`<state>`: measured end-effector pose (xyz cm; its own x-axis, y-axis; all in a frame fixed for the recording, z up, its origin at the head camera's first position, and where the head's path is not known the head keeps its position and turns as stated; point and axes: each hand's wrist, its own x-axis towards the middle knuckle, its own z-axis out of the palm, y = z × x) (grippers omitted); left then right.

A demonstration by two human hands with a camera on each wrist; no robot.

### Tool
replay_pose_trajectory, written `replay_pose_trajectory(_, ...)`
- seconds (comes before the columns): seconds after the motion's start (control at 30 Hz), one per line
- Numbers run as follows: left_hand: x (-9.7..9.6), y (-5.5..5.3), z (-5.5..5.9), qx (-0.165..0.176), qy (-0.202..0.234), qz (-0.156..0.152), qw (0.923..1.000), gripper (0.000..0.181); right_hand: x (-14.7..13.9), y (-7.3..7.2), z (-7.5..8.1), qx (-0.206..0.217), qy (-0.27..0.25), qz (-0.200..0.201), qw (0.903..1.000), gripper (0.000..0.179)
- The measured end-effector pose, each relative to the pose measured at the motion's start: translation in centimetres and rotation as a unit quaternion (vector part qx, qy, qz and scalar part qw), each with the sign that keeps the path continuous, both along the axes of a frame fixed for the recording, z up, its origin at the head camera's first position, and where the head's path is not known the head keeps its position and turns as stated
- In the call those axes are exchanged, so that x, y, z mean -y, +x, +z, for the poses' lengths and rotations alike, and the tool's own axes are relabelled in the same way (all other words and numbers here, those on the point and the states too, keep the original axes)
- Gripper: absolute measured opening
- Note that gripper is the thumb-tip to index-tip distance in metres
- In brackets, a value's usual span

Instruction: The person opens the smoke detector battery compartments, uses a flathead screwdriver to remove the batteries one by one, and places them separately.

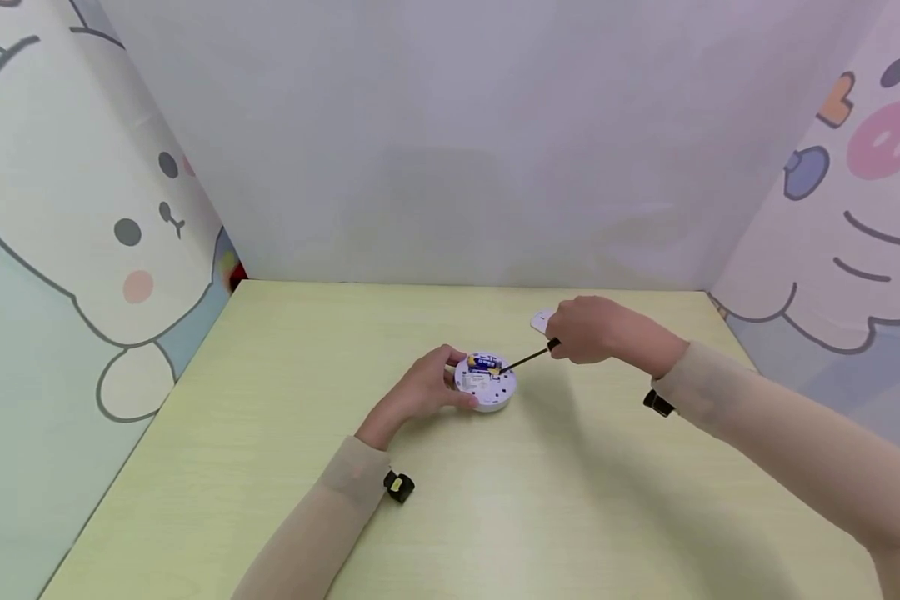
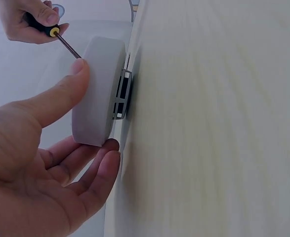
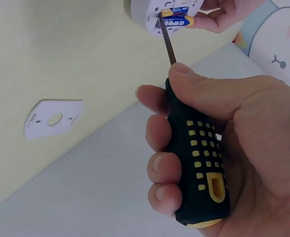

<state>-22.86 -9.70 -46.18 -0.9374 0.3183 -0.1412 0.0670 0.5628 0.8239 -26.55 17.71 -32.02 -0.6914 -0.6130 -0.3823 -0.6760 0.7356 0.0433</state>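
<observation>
A round white smoke detector [image 1: 487, 403] lies back side up on the table, with blue-and-yellow batteries [image 3: 177, 20] in its open bay. My left hand [image 1: 423, 388] holds its rim, the thumb on the near side and fingers round the other. The left wrist view shows a slotted vent part [image 2: 123, 94] on its underside, close to the tabletop. My right hand [image 1: 589, 330] grips the dark green and yellow handle of a screwdriver [image 3: 196, 153]. The metal shaft slants down to the detector, its tip at the bay beside the batteries; exact contact is too small to tell.
A flat white mounting plate [image 3: 45, 129] with a round centre hole lies on the pale wooden table [image 1: 270, 467], behind the right hand and partly covered by it in the head view. A plain whitish wall [image 1: 450, 167] stands behind, with cartoon-printed panels at both sides.
</observation>
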Motion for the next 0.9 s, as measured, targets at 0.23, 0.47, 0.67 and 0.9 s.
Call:
replay_pose_trajectory(0.23,0.1,0.0,-0.2,-0.003,0.007,0.0,1.0,0.074,-1.8,-0.5,-1.5,0.03,-0.039,-0.003,0.9988,0.023)
replay_pose_trajectory(0.47,0.1,0.0,-0.2,-0.002,0.005,0.001,1.0,0.075,-3.5,-0.8,-3.4,0.062,-0.079,-0.02,0.9948,0.024)
replay_pose_trajectory(0.67,0.0,0.0,-0.1,-0.001,0.004,0.004,1.0,0.075,-4.6,-0.9,-4.7,0.086,-0.105,-0.029,0.9904,0.019)
replay_pose_trajectory(0.9,0.0,0.0,-0.1,-0.003,0.005,0.003,1.0,0.074,-5.6,-0.9,-6.4,0.092,-0.14,-0.024,0.9855,0.019)
